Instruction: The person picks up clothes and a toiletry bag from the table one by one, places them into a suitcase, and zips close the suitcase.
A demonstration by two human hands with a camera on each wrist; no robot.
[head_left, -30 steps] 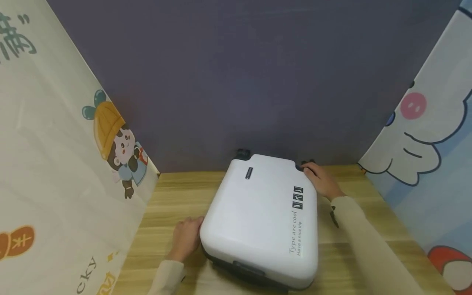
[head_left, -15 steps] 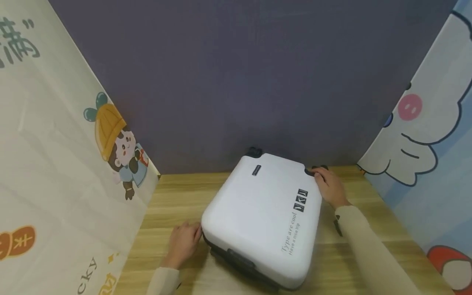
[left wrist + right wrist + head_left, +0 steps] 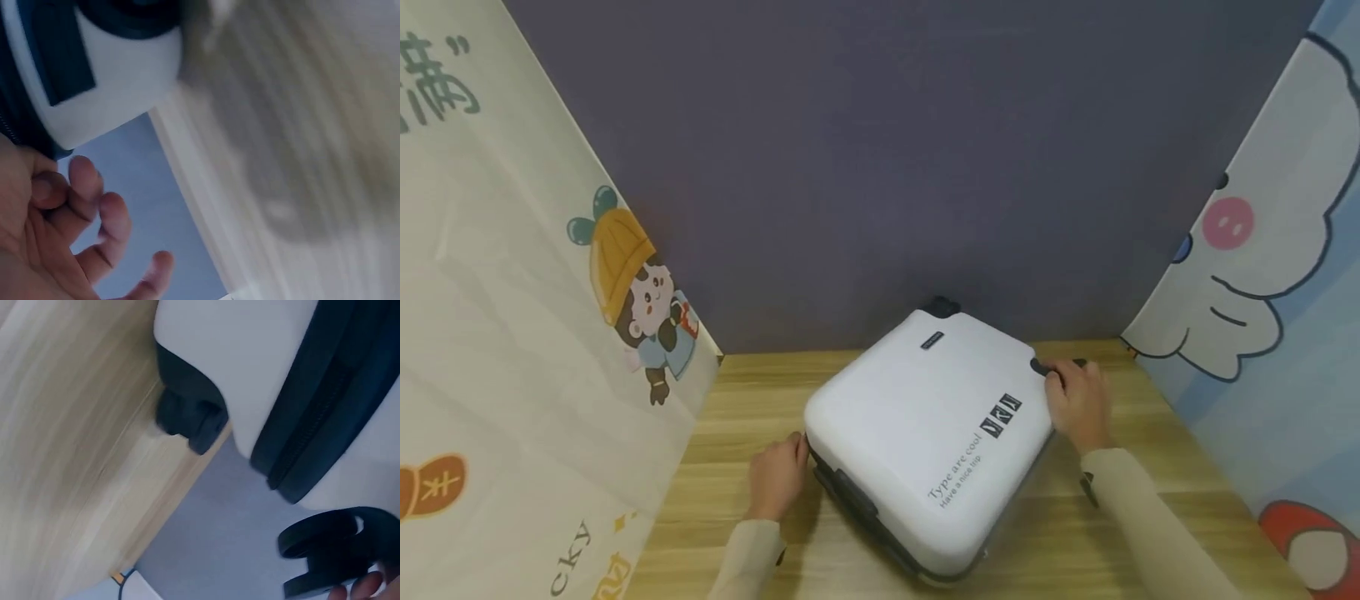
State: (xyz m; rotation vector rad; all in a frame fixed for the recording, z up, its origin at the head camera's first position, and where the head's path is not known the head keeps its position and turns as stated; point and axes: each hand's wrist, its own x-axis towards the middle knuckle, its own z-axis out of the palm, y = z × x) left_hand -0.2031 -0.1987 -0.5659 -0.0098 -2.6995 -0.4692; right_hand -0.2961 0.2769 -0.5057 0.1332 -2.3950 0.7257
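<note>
A white hard-shell suitcase [image 3: 917,417] lies flat and slanted on the wooden table, black lettering on its upper shell. My right hand [image 3: 1081,404] grips its far right corner at a black wheel; in the right wrist view, fingertips [image 3: 369,585] show under that wheel [image 3: 325,540]. Another wheel [image 3: 942,307] sits at the far corner. My left hand [image 3: 778,475] is at the left corner, touching its side. In the left wrist view the left fingers [image 3: 115,215] hang loosely curled, beside the dark zipper band. A black side handle [image 3: 847,492] faces the near left.
The wood-grain table [image 3: 752,383] meets a dark grey wall [image 3: 865,183] behind the suitcase. Printed cloth panels stand on both sides: a cream one [image 3: 497,350] at the left, a pale blue one [image 3: 1262,400] at the right.
The suitcase has turned clockwise on the table. My right hand has moved right and nearer with its wheel corner, while the left hand has stayed near the left corner.
</note>
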